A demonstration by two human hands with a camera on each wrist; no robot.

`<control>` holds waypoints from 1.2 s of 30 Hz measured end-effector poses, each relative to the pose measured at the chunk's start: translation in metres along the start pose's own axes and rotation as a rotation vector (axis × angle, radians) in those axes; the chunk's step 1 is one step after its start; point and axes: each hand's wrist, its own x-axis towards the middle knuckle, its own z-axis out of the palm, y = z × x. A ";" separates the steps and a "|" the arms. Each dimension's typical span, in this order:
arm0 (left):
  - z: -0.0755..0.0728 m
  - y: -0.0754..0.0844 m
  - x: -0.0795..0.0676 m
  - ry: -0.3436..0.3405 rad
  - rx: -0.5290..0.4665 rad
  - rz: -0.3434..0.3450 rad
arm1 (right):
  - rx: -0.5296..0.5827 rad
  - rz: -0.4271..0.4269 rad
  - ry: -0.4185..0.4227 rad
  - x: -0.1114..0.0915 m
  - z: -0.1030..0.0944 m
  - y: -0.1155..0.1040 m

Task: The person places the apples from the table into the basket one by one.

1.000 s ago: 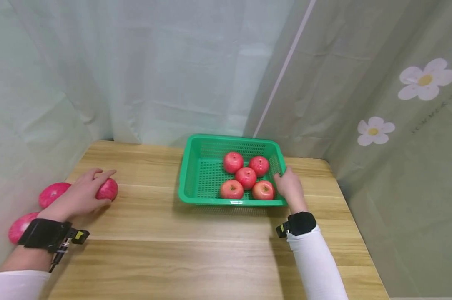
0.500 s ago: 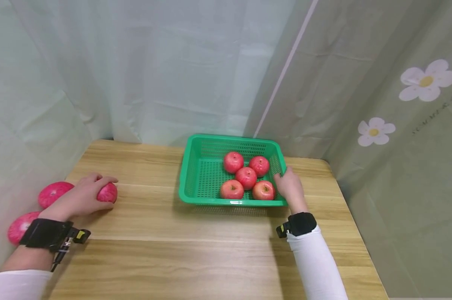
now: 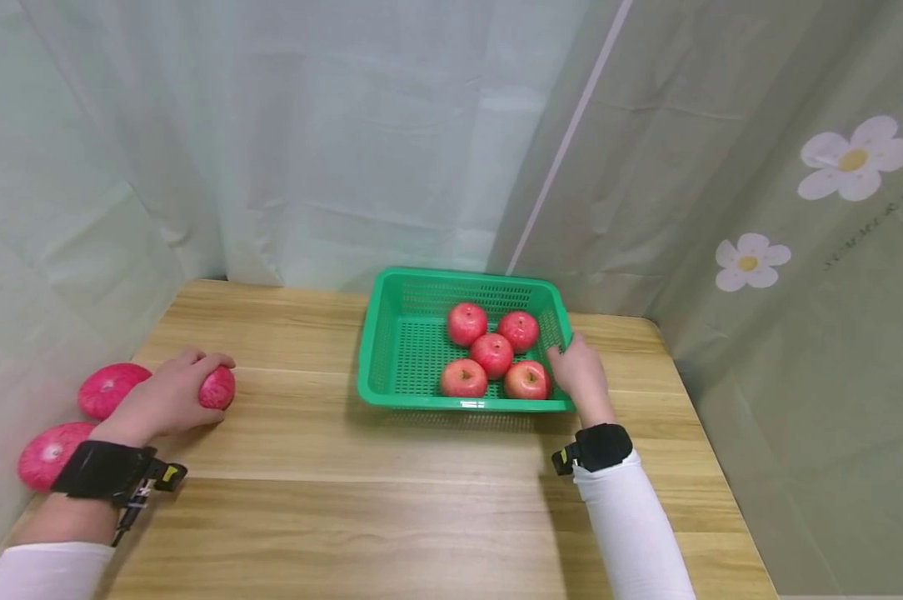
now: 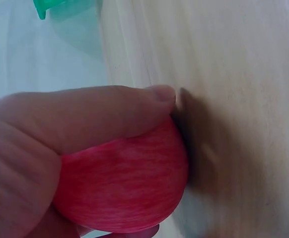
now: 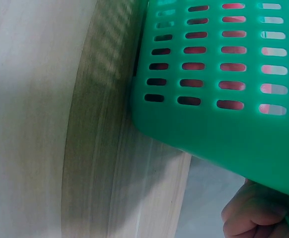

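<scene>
My left hand [image 3: 170,398] grips a red apple [image 3: 217,388] on the left part of the table. In the left wrist view, the thumb lies along the near side of that apple [image 4: 124,186], and its underside is at or just above the wood; which of the two I cannot tell. A green plastic basket [image 3: 365,354] stands at the back of the table, with several red apples [image 3: 491,356] on the right half of its floor. My right hand [image 3: 582,379] pinches the basket's right rim. Slotted basket wall [image 5: 204,126] fills much of the right wrist view.
Two more red apples, one [image 3: 112,390] behind the left wrist and another [image 3: 50,457] nearer, lie at the table's left edge. Pale curtains [image 3: 361,150] hang behind and beside the wooden table [image 3: 391,525].
The left hand's fingers have drawn in around the apple from a looser spread. Its wrist has shifted slightly right. The right hand and basket stay put.
</scene>
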 end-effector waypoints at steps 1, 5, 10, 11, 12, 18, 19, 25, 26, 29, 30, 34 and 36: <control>0.000 0.001 0.000 -0.001 0.000 -0.005 | 0.000 0.000 0.001 0.000 0.000 0.000; -0.001 0.003 -0.001 -0.006 0.004 -0.015 | 0.004 0.002 0.001 0.000 0.000 0.000; -0.001 0.003 0.000 -0.021 0.012 -0.027 | 0.016 0.008 -0.003 0.000 0.001 0.000; 0.000 0.003 0.001 -0.023 0.013 -0.028 | 0.017 0.008 -0.001 0.000 0.000 0.000; 0.000 0.003 0.001 -0.025 0.014 -0.028 | 0.019 0.008 0.000 0.000 0.000 0.000; -0.001 0.003 0.001 -0.023 0.030 -0.021 | 0.026 0.013 -0.004 -0.001 -0.001 -0.003; -0.002 0.003 0.001 -0.022 0.035 -0.017 | 0.024 0.014 -0.002 -0.002 -0.001 -0.003; -0.004 0.004 0.001 -0.029 0.063 -0.009 | 0.026 0.013 -0.001 -0.001 0.000 -0.002; -0.004 0.004 0.001 -0.032 0.064 -0.013 | 0.027 0.013 -0.003 -0.001 0.000 -0.002; -0.004 0.004 0.000 -0.034 0.057 -0.027 | 0.028 0.012 -0.005 -0.001 0.000 -0.002; -0.004 0.004 0.000 -0.034 0.054 -0.031 | 0.027 0.012 -0.005 -0.001 0.001 -0.002; -0.005 0.004 -0.001 -0.037 0.050 -0.037 | 0.028 0.012 -0.003 0.000 0.000 -0.002; -0.005 0.004 -0.001 -0.032 0.046 -0.038 | 0.030 0.012 -0.003 0.000 0.000 -0.002</control>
